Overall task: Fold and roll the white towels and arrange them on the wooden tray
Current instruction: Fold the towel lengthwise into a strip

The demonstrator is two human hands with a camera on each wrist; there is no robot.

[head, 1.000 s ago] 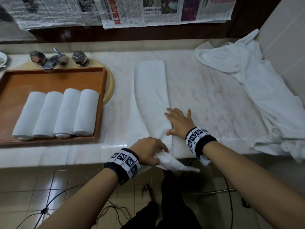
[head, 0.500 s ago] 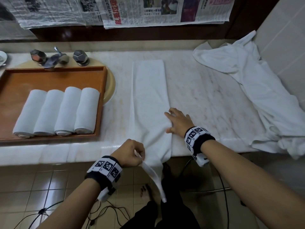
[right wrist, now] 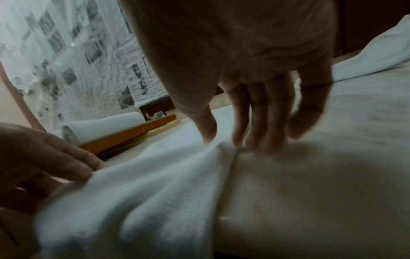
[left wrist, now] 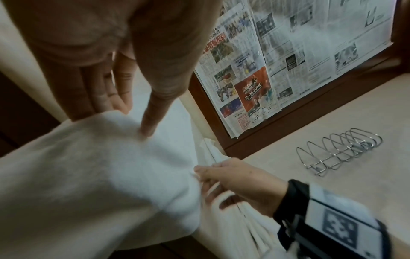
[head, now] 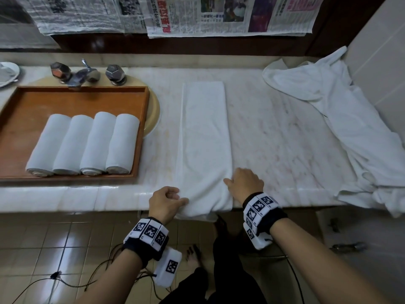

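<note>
**A:** so where are we at? I count four rolled white towels (head: pixel 83 143) side by side in the flat wooden tray (head: pixel 83 99) on the left, and a fifth long folded white towel (head: pixel 205 139) laid out as a strip on the pale marble tabletop (head: pixel 285 132), just right of the tray.

**B:** yeah, looks like folding's done and the roll is about to start. The near end hangs a bit over the tabletop's front edge. Left hand (head: pixel 164 202) pinches the near-left corner, thumb on top, fingers under. Right hand (head: pixel 245 183) has curled fingers pressing on the right edge; whether it actually grips the cloth I can't tell.

**A:** next move?

**B:** I'd guess tuck that near end over tight and even, then roll away toward the wall. Crumpled white cloth pile (head: pixel 350 128) on the right probably comes after.
</note>
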